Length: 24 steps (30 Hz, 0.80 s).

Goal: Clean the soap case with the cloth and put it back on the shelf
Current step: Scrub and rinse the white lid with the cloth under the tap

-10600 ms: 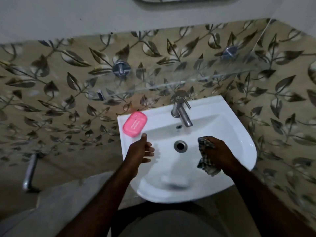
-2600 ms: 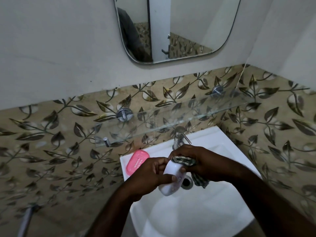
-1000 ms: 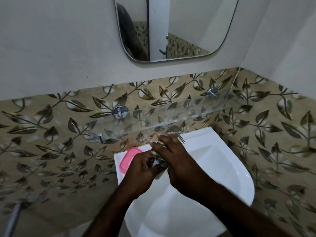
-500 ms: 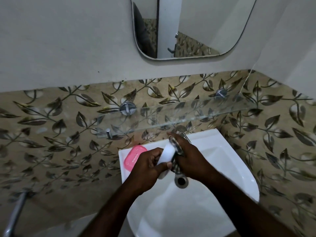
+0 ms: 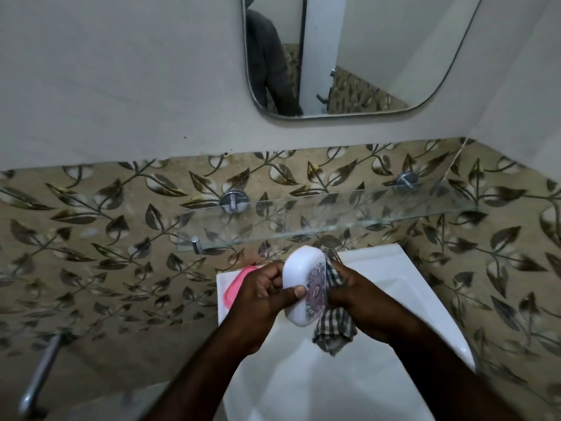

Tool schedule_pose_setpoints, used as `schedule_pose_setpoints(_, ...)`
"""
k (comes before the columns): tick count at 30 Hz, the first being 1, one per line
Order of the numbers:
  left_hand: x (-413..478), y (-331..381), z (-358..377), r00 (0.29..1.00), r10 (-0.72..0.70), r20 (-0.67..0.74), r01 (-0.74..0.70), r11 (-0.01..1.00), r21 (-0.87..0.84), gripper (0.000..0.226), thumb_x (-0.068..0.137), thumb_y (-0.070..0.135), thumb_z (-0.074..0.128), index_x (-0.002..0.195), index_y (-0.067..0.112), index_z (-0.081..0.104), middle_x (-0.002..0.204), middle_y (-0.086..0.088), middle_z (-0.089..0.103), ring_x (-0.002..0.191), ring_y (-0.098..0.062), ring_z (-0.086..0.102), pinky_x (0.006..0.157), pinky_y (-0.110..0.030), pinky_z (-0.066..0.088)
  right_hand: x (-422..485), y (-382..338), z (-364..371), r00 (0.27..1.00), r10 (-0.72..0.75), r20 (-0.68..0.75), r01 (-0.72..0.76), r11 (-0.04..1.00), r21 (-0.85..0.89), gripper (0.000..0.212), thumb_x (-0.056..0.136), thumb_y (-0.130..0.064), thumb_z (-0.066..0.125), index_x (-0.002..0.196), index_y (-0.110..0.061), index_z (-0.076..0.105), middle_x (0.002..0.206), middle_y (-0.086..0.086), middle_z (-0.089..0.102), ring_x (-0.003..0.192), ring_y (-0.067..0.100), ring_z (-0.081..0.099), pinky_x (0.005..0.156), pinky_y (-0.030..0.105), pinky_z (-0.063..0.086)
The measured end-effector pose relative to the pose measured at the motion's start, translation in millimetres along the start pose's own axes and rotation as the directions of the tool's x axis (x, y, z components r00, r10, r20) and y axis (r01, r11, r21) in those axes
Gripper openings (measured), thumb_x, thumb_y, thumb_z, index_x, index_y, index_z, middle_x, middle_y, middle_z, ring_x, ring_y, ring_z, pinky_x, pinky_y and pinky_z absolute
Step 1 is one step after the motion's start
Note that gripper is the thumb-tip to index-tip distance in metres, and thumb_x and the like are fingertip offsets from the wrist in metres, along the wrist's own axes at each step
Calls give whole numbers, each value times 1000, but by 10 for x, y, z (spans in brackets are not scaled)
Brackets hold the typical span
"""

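Over the white sink (image 5: pixel 394 281) my left hand (image 5: pixel 261 296) grips a white oval soap case (image 5: pixel 300 278) with a patterned face, held on edge. My right hand (image 5: pixel 361 302) presses a checked cloth (image 5: pixel 334 326) against the case's right side; the cloth's end hangs below it. Just above and behind the hands runs the glass shelf (image 5: pixel 334 220), bare, on two chrome mounts. A pink soap bar (image 5: pixel 235 287) lies on the sink's back left corner, partly hidden by my left hand.
The tap is hidden behind the case and hands. A mirror (image 5: pixel 349 56) hangs on the wall above. Leaf-patterned tiles cover the back and right walls, which meet in a corner at the right. A chrome pipe (image 5: pixel 39 375) shows at lower left.
The soap case has turned in my left hand, showing its broad white side and patterned face. The cloth has shifted to the case's right side, and the view has tilted up slightly.
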State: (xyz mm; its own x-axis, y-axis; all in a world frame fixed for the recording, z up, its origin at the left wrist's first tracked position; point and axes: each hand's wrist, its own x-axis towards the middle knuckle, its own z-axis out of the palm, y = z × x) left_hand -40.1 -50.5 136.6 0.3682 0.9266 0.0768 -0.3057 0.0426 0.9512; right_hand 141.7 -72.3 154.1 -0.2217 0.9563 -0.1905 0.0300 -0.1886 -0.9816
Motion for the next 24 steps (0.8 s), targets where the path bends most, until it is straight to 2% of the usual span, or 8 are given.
schedule_pose_setpoints(6,186,-20,135,984,-13,-180,-23,981,-195,31,80,1,66,110,5,62,101,-12,74,92,-24,71,80,-36,58,0,133,108,990,51,-132,-22,977,212,61,83,20,37,127,-18,55,120,8,69,114,29,64,100,48,49)
schedule_pose_setpoints(10,225,-125,349,930,-112,-350,-11,944,-331,33,79,11,59,111,2,60,101,-12,74,91,-23,72,74,-32,59,-109,88,100,986,10,-165,-11,1000,-6,59,71,-3,47,123,-27,59,116,-6,71,110,18,65,97,36,51)
schedule_pose_setpoints(13,197,-141,442,877,-193,-441,49,947,-318,41,78,24,63,108,-4,62,99,-20,72,87,-33,69,77,-45,60,-291,33,0,995,78,-62,-90,972,-215,57,76,-5,48,118,-42,56,111,-12,70,106,14,64,96,32,50)
schedule_pose_setpoints(15,163,-132,447,869,-227,-440,83,943,-322,43,79,30,62,108,-2,64,103,-23,71,90,-35,69,81,-51,57,-431,4,-107,991,134,-30,-137,941,-310,54,75,-14,51,123,-39,47,108,-8,69,99,14,65,90,30,50)
schedule_pose_setpoints(17,117,-133,427,879,-252,-404,111,934,-340,35,80,31,58,103,6,68,102,-19,73,88,-30,71,75,-43,59,-546,-51,-217,990,130,-47,-138,934,-329,40,80,-16,57,116,-30,47,100,1,70,89,15,67,79,28,51)
schedule_pose_setpoints(19,78,-136,424,900,-277,-338,147,920,-363,28,80,32,56,92,15,75,97,-13,74,83,-24,73,69,-35,59,-556,-127,-310,989,42,-141,-91,929,-358,28,86,-6,58,105,-26,50,93,2,69,77,8,65,68,23,49)
schedule_pose_setpoints(21,50,-146,459,914,-317,-254,194,891,-411,29,81,30,53,78,19,80,88,-9,75,77,-22,73,68,-34,58,-441,-172,-368,955,-147,-259,15,892,-451,32,83,2,59,98,-26,56,88,-9,69,74,-2,63,66,15,46)
schedule_pose_setpoints(24,38,-152,622,911,-378,-166,274,855,-440,33,82,29,51,88,11,79,98,-19,73,84,-28,72,68,-37,59,-193,-140,-277,893,-337,-299,121,818,-562,41,76,4,61,103,-26,68,96,-16,71,90,-3,64,78,6,43)
